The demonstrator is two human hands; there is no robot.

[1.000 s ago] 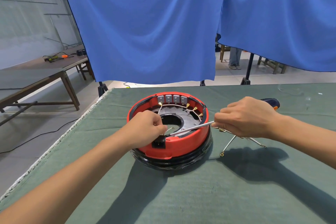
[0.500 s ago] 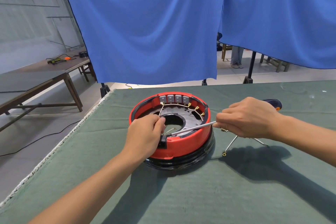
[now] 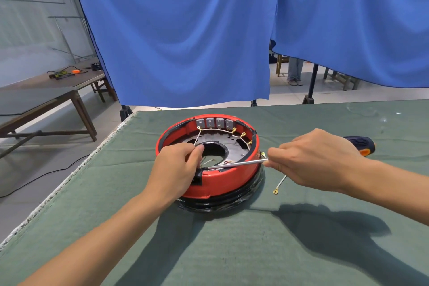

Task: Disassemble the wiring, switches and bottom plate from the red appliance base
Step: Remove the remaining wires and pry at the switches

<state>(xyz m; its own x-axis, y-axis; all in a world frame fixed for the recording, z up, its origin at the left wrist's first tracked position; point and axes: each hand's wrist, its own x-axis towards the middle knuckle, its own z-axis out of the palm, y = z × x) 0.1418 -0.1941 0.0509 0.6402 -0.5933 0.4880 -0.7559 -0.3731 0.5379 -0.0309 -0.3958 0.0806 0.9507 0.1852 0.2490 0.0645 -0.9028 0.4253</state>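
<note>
Squarely between both hands [image 3: 176, 167] [image 3: 318, 160]: red base [image 3: 220, 181]

Tabletop [image 3: 232, 251] in front of me, covered edge to edge with green felt-like cloth, frayed whitish fringe along its left edge. Red appliance base [image 3: 220, 181] sits directly on it, near the far edge, left of centre, resting on its black lower ring. Loose white wire [image 3: 280, 183] with a gold ring terminal lies on the cloth just right of the base. Dark blue screwdriver handle [image 3: 361, 145] with orange trim lies further right, partly hidden behind my wrist. Faint pale marks on the cloth at the far right corner. Shadows of my arms fall across the near side.
</note>
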